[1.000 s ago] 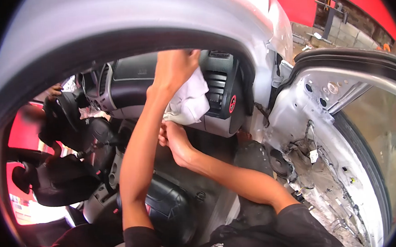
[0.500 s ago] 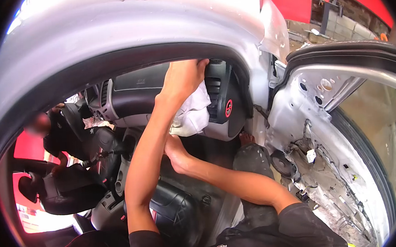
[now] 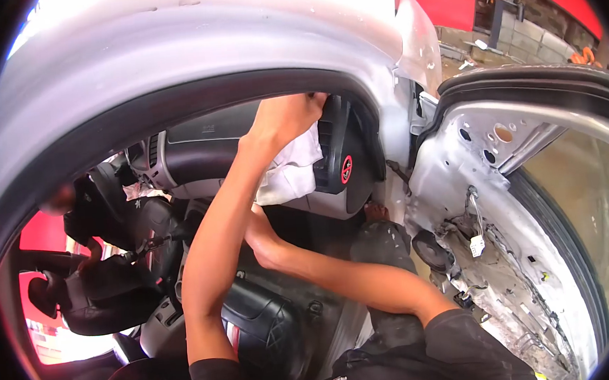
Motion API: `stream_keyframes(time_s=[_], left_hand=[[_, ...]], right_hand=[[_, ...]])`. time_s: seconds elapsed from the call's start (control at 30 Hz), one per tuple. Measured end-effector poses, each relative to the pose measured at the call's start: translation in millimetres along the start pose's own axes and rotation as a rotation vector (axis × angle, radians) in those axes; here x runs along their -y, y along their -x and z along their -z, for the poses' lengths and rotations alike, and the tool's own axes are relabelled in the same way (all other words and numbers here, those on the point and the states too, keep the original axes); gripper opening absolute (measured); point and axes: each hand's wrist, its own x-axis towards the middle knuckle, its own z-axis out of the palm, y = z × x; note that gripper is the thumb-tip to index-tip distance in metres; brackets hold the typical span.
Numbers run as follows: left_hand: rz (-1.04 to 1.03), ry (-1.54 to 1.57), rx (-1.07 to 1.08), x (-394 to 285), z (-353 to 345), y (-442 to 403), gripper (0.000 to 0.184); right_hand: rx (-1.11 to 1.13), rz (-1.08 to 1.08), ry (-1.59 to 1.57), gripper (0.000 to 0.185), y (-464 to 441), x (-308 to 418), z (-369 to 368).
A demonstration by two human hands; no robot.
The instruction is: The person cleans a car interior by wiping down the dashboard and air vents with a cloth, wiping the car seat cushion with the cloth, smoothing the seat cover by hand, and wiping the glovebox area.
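A white cloth (image 3: 291, 175) hangs in front of the passenger side of the dashboard (image 3: 203, 149), beside the air vent. My left hand (image 3: 289, 115) is raised at the top of the dashboard, just above the cloth; its fingertips are mostly hidden under the door frame's edge. Lower down, my right hand (image 3: 259, 225) is at the cloth's bottom edge, partly behind my left forearm, and its fingers are out of sight. A red round sticker (image 3: 346, 169) sits on the dashboard's end, right of the vent.
The stripped car door (image 3: 457, 151) stands open at the right, with a dangling white connector (image 3: 476, 246). A black seat (image 3: 264, 320) is below my arms. Another person (image 3: 97, 208) is at the car's far side. The roof edge (image 3: 241, 85) arches above my hands.
My left hand has shifted slightly right along the dashboard top. My right hand's fingers, visible earlier beneath the cloth, are now hidden. The camera view has shifted a little.
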Motion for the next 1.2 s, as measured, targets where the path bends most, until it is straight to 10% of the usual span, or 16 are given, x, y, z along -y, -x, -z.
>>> stream_keyframes(time_s=[0.97, 1.07, 1.2], left_hand=[[0.193, 0.087, 0.117, -29, 6, 0, 0.017], [0.048, 0.442, -0.053, 1, -7, 3, 0.017], [0.131, 0.045, 0.079, -21, -3, 3, 0.017]], right_hand=[[0.043, -0.012, -0.021, 0.026, 11, 7, -4], [0.005, -0.024, -0.032, 0.027, 11, 6, -11], [0.005, -0.034, -0.118, 0.028, 11, 0, -6]])
